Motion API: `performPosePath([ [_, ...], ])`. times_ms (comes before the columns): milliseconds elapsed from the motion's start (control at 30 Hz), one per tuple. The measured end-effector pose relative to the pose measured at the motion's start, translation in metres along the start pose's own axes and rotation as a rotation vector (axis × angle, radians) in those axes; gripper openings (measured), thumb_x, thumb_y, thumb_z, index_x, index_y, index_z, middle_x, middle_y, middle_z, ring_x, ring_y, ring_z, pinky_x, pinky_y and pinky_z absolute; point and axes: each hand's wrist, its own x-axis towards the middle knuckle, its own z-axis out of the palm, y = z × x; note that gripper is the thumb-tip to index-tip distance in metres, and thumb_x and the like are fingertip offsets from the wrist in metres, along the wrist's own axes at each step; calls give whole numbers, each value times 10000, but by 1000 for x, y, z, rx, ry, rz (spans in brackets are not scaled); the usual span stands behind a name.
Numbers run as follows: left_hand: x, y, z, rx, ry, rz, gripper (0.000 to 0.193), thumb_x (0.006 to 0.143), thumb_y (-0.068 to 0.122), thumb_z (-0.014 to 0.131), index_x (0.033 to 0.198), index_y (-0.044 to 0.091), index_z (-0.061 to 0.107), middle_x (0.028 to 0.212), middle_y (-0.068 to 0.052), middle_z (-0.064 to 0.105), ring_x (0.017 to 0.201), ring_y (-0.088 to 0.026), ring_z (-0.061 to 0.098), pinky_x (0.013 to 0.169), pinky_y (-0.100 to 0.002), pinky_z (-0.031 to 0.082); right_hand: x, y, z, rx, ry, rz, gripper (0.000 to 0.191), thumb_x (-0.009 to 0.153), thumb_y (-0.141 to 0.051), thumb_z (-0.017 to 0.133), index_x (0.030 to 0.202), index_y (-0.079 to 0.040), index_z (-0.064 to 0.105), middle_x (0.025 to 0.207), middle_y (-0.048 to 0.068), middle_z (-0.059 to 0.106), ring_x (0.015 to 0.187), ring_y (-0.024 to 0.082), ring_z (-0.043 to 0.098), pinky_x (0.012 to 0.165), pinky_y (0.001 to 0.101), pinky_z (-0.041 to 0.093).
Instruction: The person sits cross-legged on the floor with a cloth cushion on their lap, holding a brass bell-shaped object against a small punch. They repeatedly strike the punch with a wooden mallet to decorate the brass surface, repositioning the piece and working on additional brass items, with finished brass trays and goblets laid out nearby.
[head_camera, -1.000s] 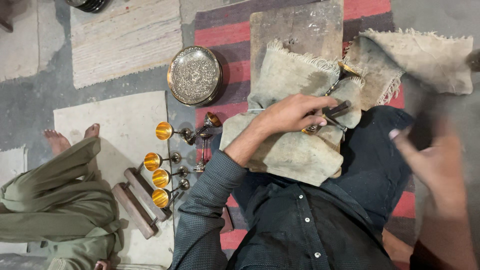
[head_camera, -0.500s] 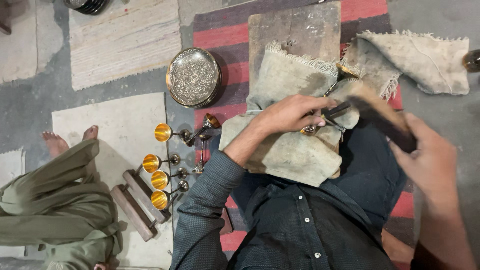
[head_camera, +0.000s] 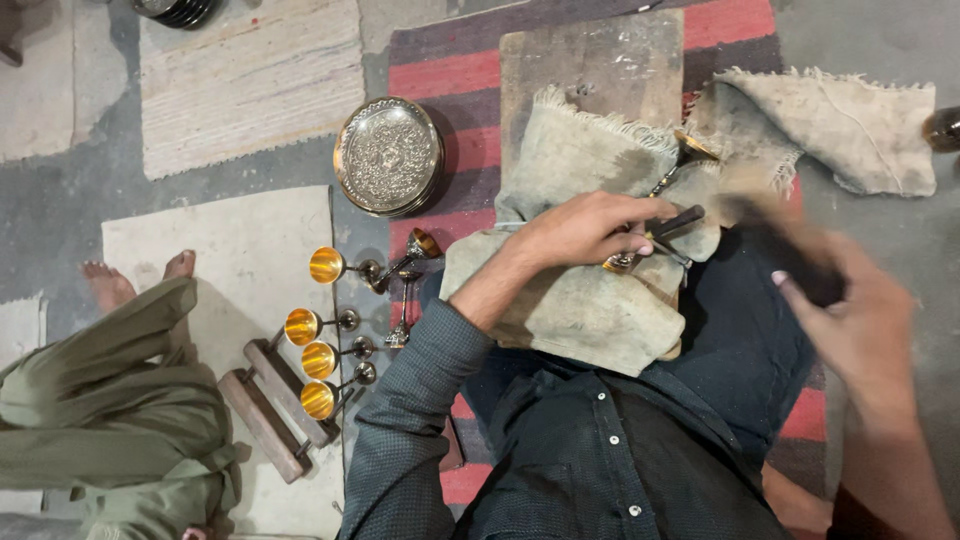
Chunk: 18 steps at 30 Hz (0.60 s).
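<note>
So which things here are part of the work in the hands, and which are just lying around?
In use:
- left hand pressing a thin tool onto a brass goblet
- right hand, blurred, holding a dark object
- grey cloth under the goblet

Lying about:
- engraved round tray
- gold-lined goblets on the floor
- second cloth
- wooden board

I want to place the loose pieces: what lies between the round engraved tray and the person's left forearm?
In the head view, a goblet lying on its side, between the engraved tray and the left forearm.

Right hand and its dark tool motion-blurred
</note>
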Motion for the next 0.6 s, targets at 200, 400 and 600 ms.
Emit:
performPosePath([
  [200, 0, -3, -1, 13, 40, 142, 492, 956, 241, 733, 1406, 128, 568, 1198, -95, 754, 1013, -311, 752, 844, -419, 585, 5, -20, -1, -123, 32, -68, 468, 837, -16, 881, 1227, 52, 632, 1022, 158, 727, 903, 259, 716, 837, 390, 552],
  [400, 4, -2, 1, 10, 1, 18, 494, 930, 245, 729, 1390, 140, 585, 1152, -79, 770, 945, -282, 769, 797, -422, 580, 2, -20, -1, -42, 38, -80, 613, 781, -110, 860, 1350, -53, 639, 1086, 138, 717, 931, 290, 706, 843, 377, 568],
  [600, 2, -2, -2, 10, 2, 37, 480, 941, 244, 723, 1389, 135, 590, 1154, -88, 769, 960, -298, 761, 799, -431, 574, -2, 1, -6, -169, 32, -74, 415, 941, -258, 818, 1264, -70, 637, 1114, 177, 702, 1015, 359, 687, 916, 414, 558],
])
